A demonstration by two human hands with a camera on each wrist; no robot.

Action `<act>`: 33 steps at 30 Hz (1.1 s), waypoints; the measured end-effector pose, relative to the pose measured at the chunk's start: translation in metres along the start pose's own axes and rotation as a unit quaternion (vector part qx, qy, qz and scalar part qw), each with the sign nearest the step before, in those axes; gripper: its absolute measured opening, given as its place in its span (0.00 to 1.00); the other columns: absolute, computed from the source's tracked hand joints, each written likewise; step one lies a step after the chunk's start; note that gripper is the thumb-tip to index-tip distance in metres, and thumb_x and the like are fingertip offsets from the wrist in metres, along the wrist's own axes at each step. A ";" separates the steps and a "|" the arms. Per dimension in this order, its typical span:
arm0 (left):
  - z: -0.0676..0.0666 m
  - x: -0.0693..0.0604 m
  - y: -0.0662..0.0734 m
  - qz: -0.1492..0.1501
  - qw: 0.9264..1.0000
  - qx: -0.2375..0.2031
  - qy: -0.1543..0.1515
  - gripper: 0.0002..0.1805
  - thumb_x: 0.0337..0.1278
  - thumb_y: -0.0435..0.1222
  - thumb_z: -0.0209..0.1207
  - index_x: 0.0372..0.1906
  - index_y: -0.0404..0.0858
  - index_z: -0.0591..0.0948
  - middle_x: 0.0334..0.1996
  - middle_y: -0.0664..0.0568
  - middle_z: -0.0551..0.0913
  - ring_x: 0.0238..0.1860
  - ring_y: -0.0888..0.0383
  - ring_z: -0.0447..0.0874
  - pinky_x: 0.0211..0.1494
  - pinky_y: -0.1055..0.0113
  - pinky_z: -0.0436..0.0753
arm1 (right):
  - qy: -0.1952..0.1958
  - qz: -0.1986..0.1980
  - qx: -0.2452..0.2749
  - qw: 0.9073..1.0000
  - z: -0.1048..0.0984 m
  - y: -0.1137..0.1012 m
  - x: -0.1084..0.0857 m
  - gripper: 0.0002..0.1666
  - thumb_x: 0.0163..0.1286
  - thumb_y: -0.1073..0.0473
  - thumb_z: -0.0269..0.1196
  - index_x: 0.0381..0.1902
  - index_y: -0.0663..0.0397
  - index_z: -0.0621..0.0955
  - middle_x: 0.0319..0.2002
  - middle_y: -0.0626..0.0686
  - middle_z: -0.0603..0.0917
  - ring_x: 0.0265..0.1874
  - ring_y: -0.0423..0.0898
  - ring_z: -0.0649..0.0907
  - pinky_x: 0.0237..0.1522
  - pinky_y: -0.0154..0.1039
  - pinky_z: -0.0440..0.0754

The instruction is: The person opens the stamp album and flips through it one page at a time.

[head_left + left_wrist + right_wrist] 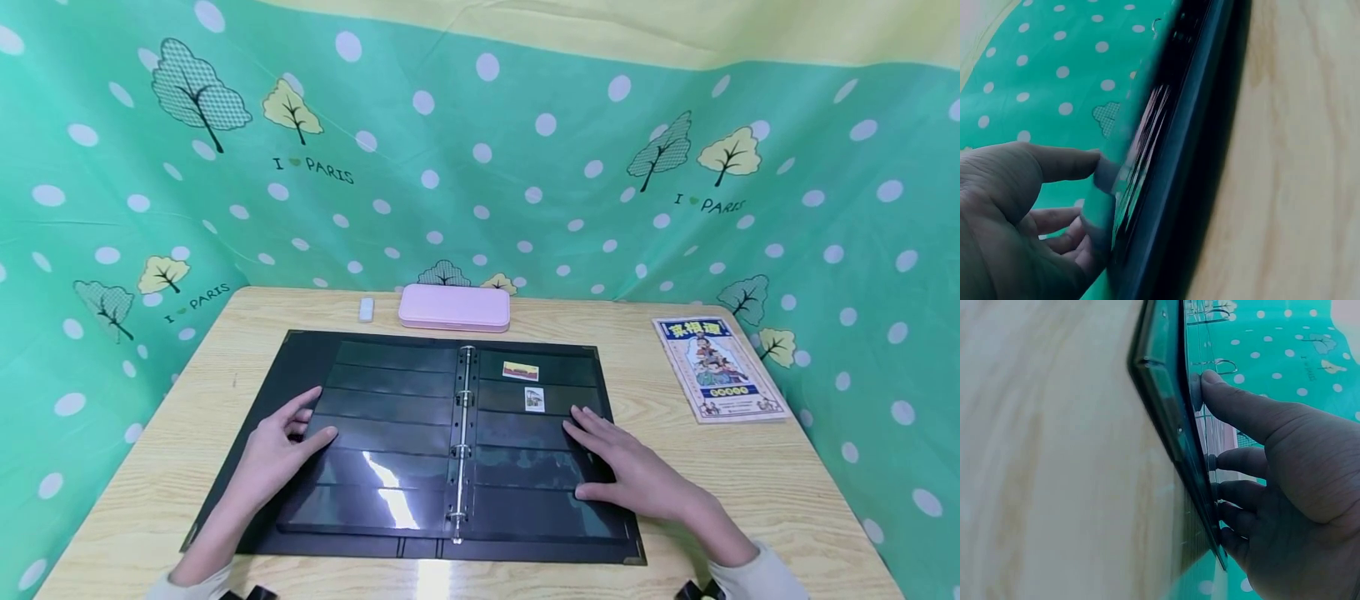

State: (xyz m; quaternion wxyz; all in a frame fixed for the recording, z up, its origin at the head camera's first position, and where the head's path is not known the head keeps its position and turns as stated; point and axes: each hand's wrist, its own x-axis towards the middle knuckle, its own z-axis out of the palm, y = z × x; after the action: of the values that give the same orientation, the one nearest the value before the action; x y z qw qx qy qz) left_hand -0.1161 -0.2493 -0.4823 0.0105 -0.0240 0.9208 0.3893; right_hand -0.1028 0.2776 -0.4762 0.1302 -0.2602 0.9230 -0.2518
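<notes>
An open black stamp album (266, 392) with metal rings (462, 450) lies on the table. Two stamps show on its right page (517, 467): a red and yellow one (521, 371) in the top strip and a whitish one (534, 400) just below. At the left page (382, 425), my left hand (273, 450) touches the outer edge area with thumb and fingers spread apart. In the left wrist view its thumb (1075, 164) meets the glossy surface. My right hand (630, 467) rests its fingertips on the right page's outer side; the right wrist view shows those fingers (1241, 462) touching it.
Behind the album are a pink case (454, 308) and a small pale block (366, 310). A booklet with an illustrated cover (720, 368) lies at the right edge of the wooden table (637, 358). Green dotted cloth (480, 183) surrounds the table's back and sides.
</notes>
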 end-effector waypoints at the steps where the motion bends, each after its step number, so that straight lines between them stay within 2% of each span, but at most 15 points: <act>1: 0.000 0.000 0.000 0.009 1.000 0.007 0.006 0.42 0.70 0.43 0.76 0.81 0.30 0.73 0.56 0.37 0.85 0.52 0.46 0.83 0.47 0.68 0.80 | 0.000 0.000 0.000 1.000 0.000 0.000 0.000 0.54 0.75 0.35 0.72 0.88 0.52 0.66 0.89 0.60 0.58 0.87 0.67 0.57 0.77 0.75 0.66; 5: 0.002 0.000 0.000 0.036 0.999 0.018 0.015 0.42 0.68 0.41 0.77 0.79 0.27 0.74 0.56 0.37 0.82 0.53 0.45 0.82 0.47 0.66 0.81 | -0.001 0.000 0.003 1.000 0.000 0.000 0.000 0.54 0.75 0.35 0.72 0.88 0.52 0.66 0.89 0.60 0.57 0.87 0.68 0.57 0.77 0.76 0.66; 8: 0.003 -0.001 -0.001 0.044 0.999 0.021 0.016 0.42 0.67 0.40 0.78 0.78 0.26 0.75 0.58 0.36 0.80 0.54 0.44 0.81 0.46 0.68 0.81 | -0.001 0.001 0.004 1.000 0.000 0.000 0.001 0.54 0.75 0.35 0.72 0.88 0.52 0.66 0.89 0.60 0.57 0.87 0.67 0.57 0.77 0.75 0.66; 11: 0.005 -0.001 -0.003 0.047 0.999 0.024 0.007 0.39 0.67 0.39 0.78 0.76 0.27 0.77 0.62 0.32 0.78 0.55 0.42 0.80 0.48 0.64 0.82 | -0.004 0.005 0.005 1.000 0.001 0.000 0.001 0.54 0.75 0.36 0.73 0.88 0.51 0.66 0.90 0.59 0.57 0.87 0.67 0.56 0.78 0.75 0.66; 14: 0.007 -0.001 -0.005 0.053 0.998 0.030 -0.003 0.38 0.67 0.40 0.78 0.76 0.28 0.78 0.66 0.29 0.75 0.58 0.38 0.77 0.52 0.55 0.83 | -0.005 0.009 0.006 1.000 0.001 -0.001 0.001 0.54 0.75 0.36 0.73 0.88 0.51 0.66 0.90 0.59 0.57 0.88 0.66 0.56 0.78 0.75 0.65; 18: 0.011 -0.002 -0.003 0.072 0.997 0.036 -0.007 0.40 0.64 0.40 0.79 0.77 0.32 0.78 0.71 0.28 0.71 0.67 0.32 0.69 0.58 0.39 0.82 | -0.001 0.006 0.003 1.000 0.001 -0.001 0.001 0.54 0.75 0.36 0.73 0.88 0.52 0.66 0.89 0.59 0.57 0.87 0.67 0.57 0.77 0.76 0.66; 22: 0.014 -0.005 -0.001 0.088 0.995 0.039 -0.020 0.45 0.60 0.44 0.82 0.78 0.33 0.77 0.78 0.28 0.66 0.77 0.24 0.57 0.68 0.23 0.69 | 0.001 0.004 -0.004 1.000 0.003 0.000 0.001 0.54 0.74 0.37 0.74 0.88 0.52 0.67 0.89 0.59 0.57 0.87 0.66 0.57 0.77 0.74 0.67; 25: 0.017 -0.005 -0.001 0.091 0.994 0.043 -0.034 0.51 0.54 0.48 0.84 0.79 0.32 0.75 0.81 0.28 0.61 0.82 0.21 0.48 0.71 0.15 0.57 | 0.001 0.005 -0.021 1.000 0.002 -0.001 0.002 0.54 0.73 0.38 0.75 0.87 0.51 0.68 0.89 0.59 0.59 0.87 0.65 0.60 0.77 0.71 0.70; 28: 0.020 -0.005 -0.002 0.093 0.994 0.048 -0.044 0.56 0.50 0.51 0.85 0.81 0.31 0.73 0.84 0.28 0.57 0.85 0.22 0.41 0.74 0.13 0.50 | 0.012 0.006 -0.049 0.999 -0.001 -0.001 0.005 0.52 0.73 0.40 0.76 0.86 0.51 0.71 0.87 0.60 0.64 0.84 0.66 0.66 0.74 0.69 0.75; 33: 0.023 -0.005 -0.005 0.103 0.993 0.040 -0.051 0.60 0.47 0.51 0.86 0.82 0.30 0.70 0.85 0.27 0.53 0.87 0.23 0.35 0.82 0.20 0.39 | 0.049 0.005 -0.064 0.997 -0.009 -0.001 0.013 0.45 0.74 0.43 0.77 0.82 0.51 0.76 0.79 0.62 0.76 0.76 0.67 0.76 0.71 0.69 0.78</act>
State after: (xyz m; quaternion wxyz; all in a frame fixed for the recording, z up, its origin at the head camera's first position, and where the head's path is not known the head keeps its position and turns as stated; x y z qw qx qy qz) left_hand -0.1105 -0.2356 -0.5015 0.0177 0.0915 0.9313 0.3522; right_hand -0.1166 0.2731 -0.4691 0.0691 -0.2513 0.9436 -0.2041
